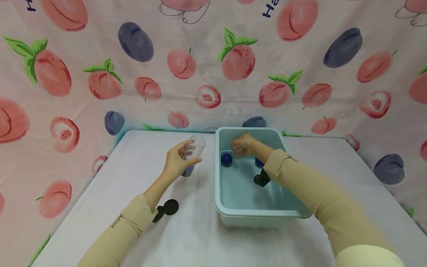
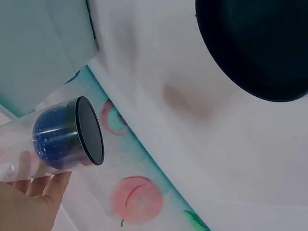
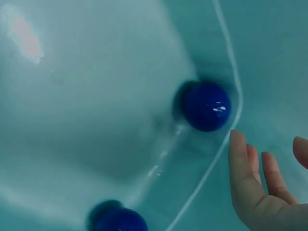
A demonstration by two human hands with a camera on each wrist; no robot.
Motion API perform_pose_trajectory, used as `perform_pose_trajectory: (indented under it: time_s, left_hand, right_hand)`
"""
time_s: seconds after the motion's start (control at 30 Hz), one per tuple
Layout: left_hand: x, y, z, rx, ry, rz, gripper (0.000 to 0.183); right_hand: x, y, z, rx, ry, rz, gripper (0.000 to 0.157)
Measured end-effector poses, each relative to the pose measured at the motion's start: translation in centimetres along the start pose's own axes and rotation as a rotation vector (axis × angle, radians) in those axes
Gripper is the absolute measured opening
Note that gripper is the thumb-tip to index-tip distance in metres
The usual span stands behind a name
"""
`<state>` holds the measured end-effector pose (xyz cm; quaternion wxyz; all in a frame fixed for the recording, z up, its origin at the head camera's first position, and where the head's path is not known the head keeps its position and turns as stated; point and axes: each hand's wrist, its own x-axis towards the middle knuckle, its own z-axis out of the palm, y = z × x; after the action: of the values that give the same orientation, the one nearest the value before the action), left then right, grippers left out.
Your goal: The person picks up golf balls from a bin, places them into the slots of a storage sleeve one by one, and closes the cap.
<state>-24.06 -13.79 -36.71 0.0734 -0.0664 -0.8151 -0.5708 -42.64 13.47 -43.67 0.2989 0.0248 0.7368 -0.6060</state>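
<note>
My left hand grips a clear plastic cylinder, tilted, above the table left of the bin. A dark blue ball sits inside it against the black end cap. My right hand is inside the pale blue bin, blurred in the head view. In the right wrist view its fingers are loosely extended and hold nothing. Just beyond the fingertips, apart from them, a blue ball lies by the bin's wall. Another blue ball shows at the lower edge.
The bin stands on a white table in front of a fruit-printed cloth. Black wrist cameras hang at both cuffs. A large dark round shape covers the left wrist view's upper right corner.
</note>
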Motion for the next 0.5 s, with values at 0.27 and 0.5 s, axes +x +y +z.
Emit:
perform_pose_trajectory:
  time_s: [0.27,0.5]
  left_hand:
    - [-0.2,0.3,-0.2,0.021,-0.018,-0.009,0.059]
    - [-0.4,0.1,-0.3,0.005,-0.022,-0.051,0.059]
  right_hand:
    - [5.9,3.9,-1.3,-0.017,0.086,0.075,0.059]
    - [2.1,3.1,1.3,-0.091,0.117,0.081,0.048]
